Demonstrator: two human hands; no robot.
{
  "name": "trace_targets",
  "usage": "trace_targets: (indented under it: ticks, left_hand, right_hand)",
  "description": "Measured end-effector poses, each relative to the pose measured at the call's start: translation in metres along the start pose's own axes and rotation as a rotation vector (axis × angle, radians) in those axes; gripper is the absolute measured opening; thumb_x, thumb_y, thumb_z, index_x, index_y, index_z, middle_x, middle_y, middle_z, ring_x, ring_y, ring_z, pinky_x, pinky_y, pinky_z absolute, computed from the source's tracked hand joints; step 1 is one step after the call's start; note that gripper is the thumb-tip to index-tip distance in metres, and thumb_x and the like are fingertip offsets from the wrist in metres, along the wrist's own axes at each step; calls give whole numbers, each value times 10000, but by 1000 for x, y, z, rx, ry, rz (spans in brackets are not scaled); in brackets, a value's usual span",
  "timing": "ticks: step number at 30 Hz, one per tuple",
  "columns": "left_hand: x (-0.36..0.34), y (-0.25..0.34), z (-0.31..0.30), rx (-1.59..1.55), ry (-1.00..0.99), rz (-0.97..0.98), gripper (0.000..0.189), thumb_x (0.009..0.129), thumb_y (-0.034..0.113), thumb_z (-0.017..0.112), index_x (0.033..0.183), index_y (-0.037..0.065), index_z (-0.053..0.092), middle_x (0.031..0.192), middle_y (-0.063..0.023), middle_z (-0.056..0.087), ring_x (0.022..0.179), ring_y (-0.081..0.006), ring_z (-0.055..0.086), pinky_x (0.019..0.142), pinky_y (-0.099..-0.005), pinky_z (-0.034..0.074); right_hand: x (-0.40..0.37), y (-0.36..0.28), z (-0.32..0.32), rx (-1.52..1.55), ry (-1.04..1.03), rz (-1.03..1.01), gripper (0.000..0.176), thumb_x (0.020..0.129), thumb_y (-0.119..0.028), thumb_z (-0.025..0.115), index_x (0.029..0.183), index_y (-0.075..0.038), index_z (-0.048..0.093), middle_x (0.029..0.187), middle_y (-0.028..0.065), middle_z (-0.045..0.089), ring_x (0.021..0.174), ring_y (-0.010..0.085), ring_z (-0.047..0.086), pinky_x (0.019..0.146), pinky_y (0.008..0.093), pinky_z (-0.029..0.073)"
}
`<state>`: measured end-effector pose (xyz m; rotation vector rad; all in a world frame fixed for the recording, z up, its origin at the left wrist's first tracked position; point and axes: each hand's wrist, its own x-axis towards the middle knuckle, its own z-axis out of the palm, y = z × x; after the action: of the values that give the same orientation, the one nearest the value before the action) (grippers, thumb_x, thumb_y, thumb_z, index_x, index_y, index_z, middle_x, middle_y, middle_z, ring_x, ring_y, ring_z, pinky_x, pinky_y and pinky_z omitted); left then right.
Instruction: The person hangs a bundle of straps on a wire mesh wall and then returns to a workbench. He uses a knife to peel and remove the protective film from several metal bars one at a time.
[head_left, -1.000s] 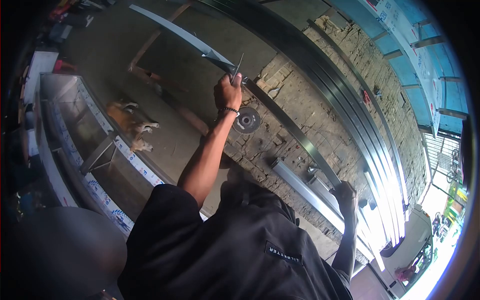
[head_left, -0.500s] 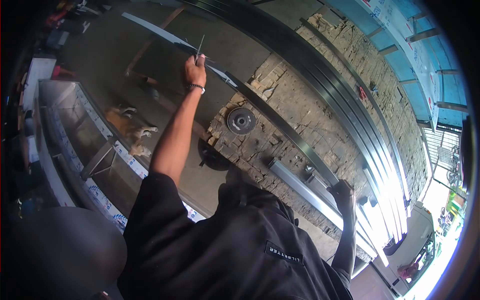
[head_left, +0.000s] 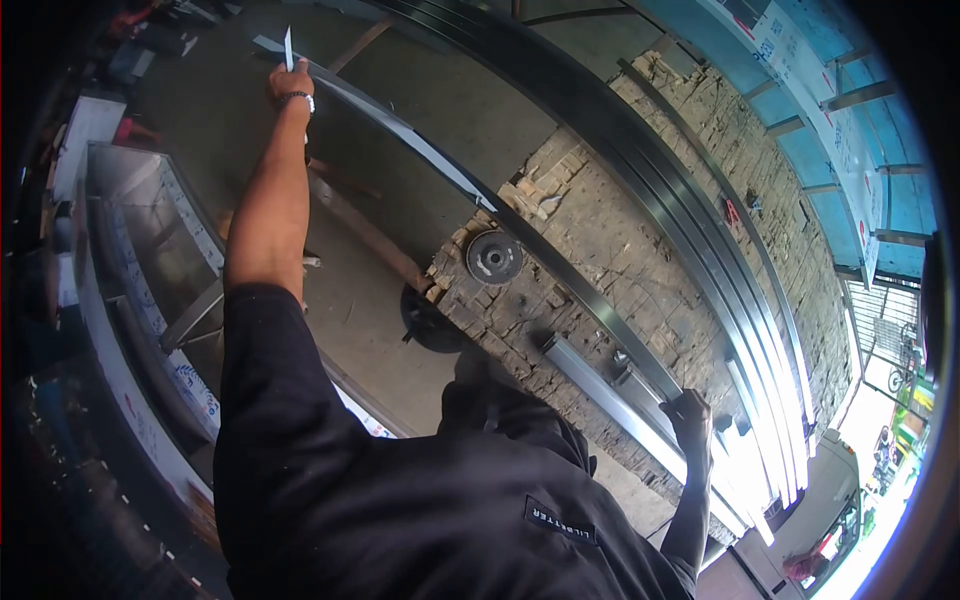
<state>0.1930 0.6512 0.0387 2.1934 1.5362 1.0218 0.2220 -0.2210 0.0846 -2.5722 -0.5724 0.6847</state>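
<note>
A long, narrow metal bar (head_left: pixel 575 275) slants across the view from upper left to lower right. My right hand (head_left: pixel 690 412) is closed around its near end, over the bench. Toward the far end, my left hand (head_left: pixel 290 82) is a fist right beside the bar. A thin pale strip (head_left: pixel 289 48) with a pointed tip sticks up out of that fist. Along the far half, the bar shows a whitish stretch (head_left: pixel 425 150) that ends in a ragged tip. A round abrasive disc (head_left: pixel 495 257) lies on the bench just below the bar.
Dark long metal profiles (head_left: pixel 640 150) lie across the rough wooden bench (head_left: pixel 690 300). A red-handled tool (head_left: pixel 731 211) rests beyond them. Shorter silver profiles (head_left: pixel 600 385) are at the near edge. On the left stands a long metal frame (head_left: pixel 130 175) with printed film.
My left hand has moved up and left along the bar toward its far end, arm more outstretched. My right hand stays on the near end. The dog on the floor is now mostly hidden.
</note>
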Motion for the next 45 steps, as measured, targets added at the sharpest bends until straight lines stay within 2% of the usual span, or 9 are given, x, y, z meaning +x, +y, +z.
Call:
trace_targets:
  ticks: [4, 8, 11, 14, 17, 28, 33, 36, 45]
  left_hand:
    - [9, 2, 23, -682, -200, -368, 454, 919, 235, 744, 1212, -76, 588, 1111, -264, 705, 809, -275, 717, 478, -266, 508]
    - [-38, 48, -15, -1155, -656, -464, 222, 977, 274, 675, 968, 102, 534, 637, -17, 565, 580, -139, 584, 371, -206, 277]
    - [-70, 57, -27, -796, -859, -266, 313, 952, 358, 705, 894, 117, 514, 600, 56, 447, 517, -65, 514, 366, -204, 245]
    - [-113, 32, -10, -171, -656, 390, 703, 759, 584, 827, 1040, -29, 628, 756, -111, 662, 744, -247, 679, 667, -376, 549]
    - [-147, 63, -52, 170, -967, 388, 722, 674, 595, 873, 908, -63, 689, 819, -193, 693, 829, -296, 703, 768, -403, 540]
    - [-175, 25, -18, -691, -1122, -365, 378, 906, 376, 773, 718, 146, 538, 627, 81, 449, 510, 10, 397, 400, -199, 213]
    - [-206, 59, -36, -79, -541, 572, 255, 875, 193, 762, 1038, 41, 640, 754, -123, 601, 783, -361, 637, 717, -404, 507]
    - [-221, 96, -64, -242, -328, 814, 231, 823, 62, 776, 1014, 58, 646, 849, -123, 612, 819, -361, 644, 710, -426, 511]
    - [-277, 112, -58, -272, -826, 998, 392, 688, -60, 787, 1039, 76, 678, 1015, -59, 606, 1013, -273, 612, 819, -392, 542]
  right_hand:
    - [-1, 7, -4, -49, 14, -34, 296, 775, -161, 867, 914, -10, 654, 831, 112, 673, 727, 256, 691, 653, 369, 527]
    - [-2, 17, -4, -83, 30, -62, 280, 777, -144, 863, 917, -14, 658, 842, 113, 680, 737, 271, 697, 660, 375, 531]
    - [-6, 17, -6, -57, 26, 36, 265, 772, -121, 860, 882, -12, 646, 834, 121, 670, 721, 277, 687, 648, 375, 520]
    - [-8, 24, -8, -51, 18, 32, 280, 770, -125, 863, 816, -5, 614, 779, 122, 638, 661, 265, 643, 620, 379, 493]
    - [-10, 35, -9, -64, 10, 88, 313, 768, -127, 866, 766, -2, 579, 722, 121, 601, 601, 259, 584, 591, 387, 463]
    - [-10, 46, 2, -207, 93, 31, 398, 715, -160, 906, 718, -29, 529, 665, 122, 585, 549, 285, 551, 543, 399, 445]
    - [-12, 36, 2, -165, 96, 79, 402, 709, -172, 908, 717, -37, 529, 662, 119, 584, 547, 289, 550, 542, 408, 450]
    - [-13, 36, 3, -181, 100, 55, 398, 709, -178, 909, 718, -37, 537, 661, 115, 583, 546, 278, 546, 545, 406, 453]
    - [-13, 36, 2, -135, 83, 71, 357, 750, -133, 876, 722, -22, 538, 652, 111, 548, 546, 251, 524, 542, 390, 440]
